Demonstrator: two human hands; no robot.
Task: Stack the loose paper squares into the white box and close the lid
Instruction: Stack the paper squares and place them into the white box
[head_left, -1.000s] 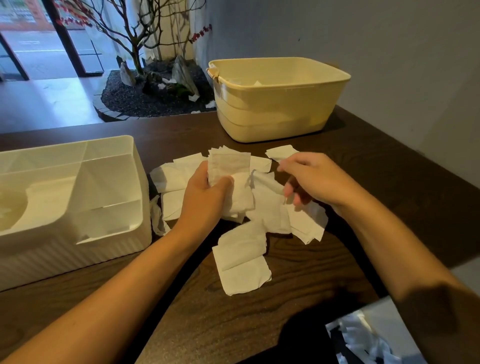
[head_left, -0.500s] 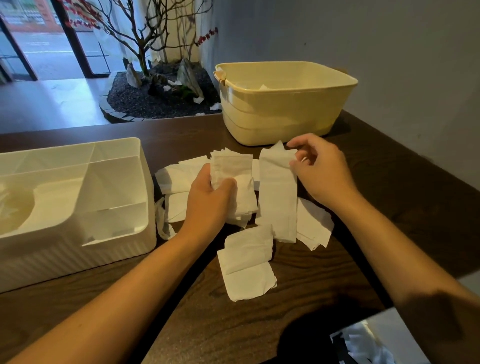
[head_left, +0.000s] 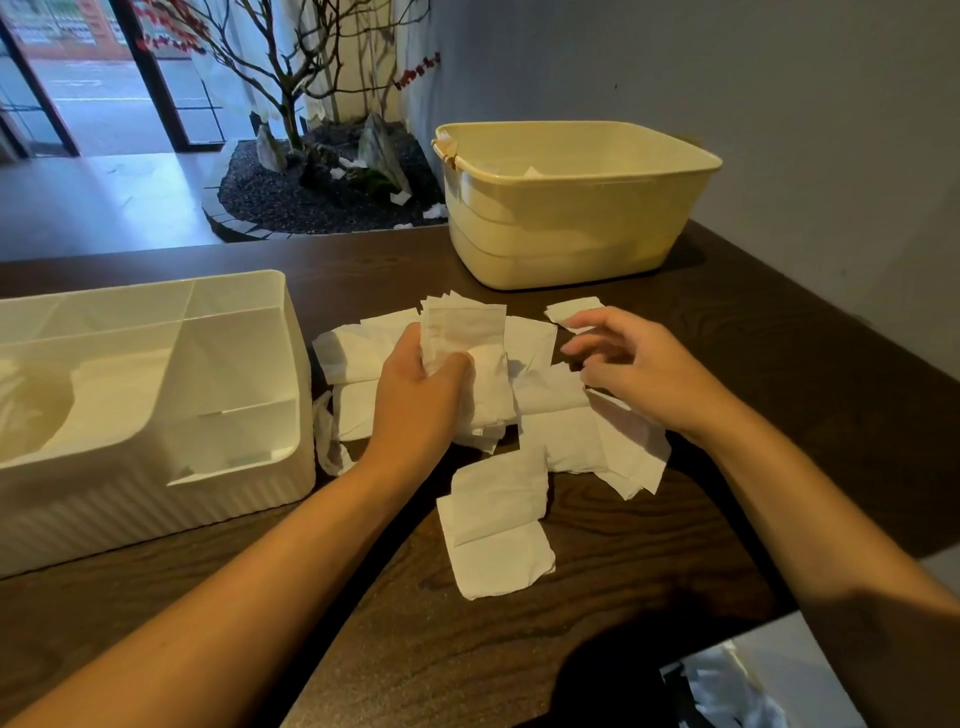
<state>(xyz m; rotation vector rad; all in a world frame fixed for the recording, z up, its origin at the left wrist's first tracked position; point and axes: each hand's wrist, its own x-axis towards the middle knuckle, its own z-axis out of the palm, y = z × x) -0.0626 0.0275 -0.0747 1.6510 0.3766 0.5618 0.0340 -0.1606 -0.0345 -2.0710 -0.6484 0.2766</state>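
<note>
Paper stack (head_left: 464, 332) gripped in left hand (head_left: 415, 395) | right hand (head_left: 631, 366) loose above squares (head_left: 566, 415)

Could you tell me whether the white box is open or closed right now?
Open. The white box shows its inner compartments from above, with no lid over them. No separate lid can be made out.

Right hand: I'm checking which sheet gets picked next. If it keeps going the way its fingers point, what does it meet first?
The right hand points left and away. It would probably first meet the small paper square at its fingertips, though depth is unclear.
</note>
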